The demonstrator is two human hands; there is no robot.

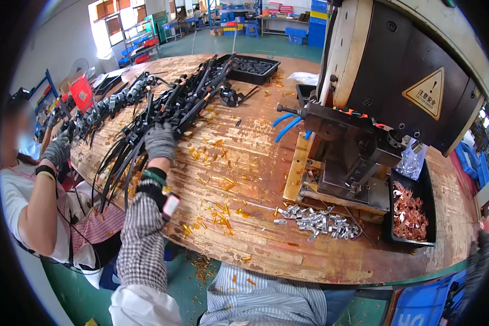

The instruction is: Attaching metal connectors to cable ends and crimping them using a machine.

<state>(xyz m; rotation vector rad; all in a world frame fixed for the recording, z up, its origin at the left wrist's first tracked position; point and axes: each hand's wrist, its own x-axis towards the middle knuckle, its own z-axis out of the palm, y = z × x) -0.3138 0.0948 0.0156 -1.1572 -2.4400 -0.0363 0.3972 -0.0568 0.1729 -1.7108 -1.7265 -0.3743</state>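
Observation:
My left hand [160, 142], in a grey knit glove, reaches across the table onto a bundle of black cables [126, 154]. Its fingers curl down over the near side of the bundle; the fingertips are hidden among the cables. Black plastic fittings [193, 96] sit along the cables, which lie in a heap slanting toward the back. Against the dark right rim is my right hand [479, 258], also in a grey glove, low beside the table edge. It is dim and cut off, so its fingers and anything in them cannot be made out.
A press machine [353, 163] stands at the right, with silver metal terminals [323, 221] piled before it. Beside it, a black tray [430, 217] holds copper-coloured parts. Amber scraps [220, 217] litter the table. At left, a co-worker's gloved hand [57, 149] is near more fittings. A black tray [274, 68] stands behind.

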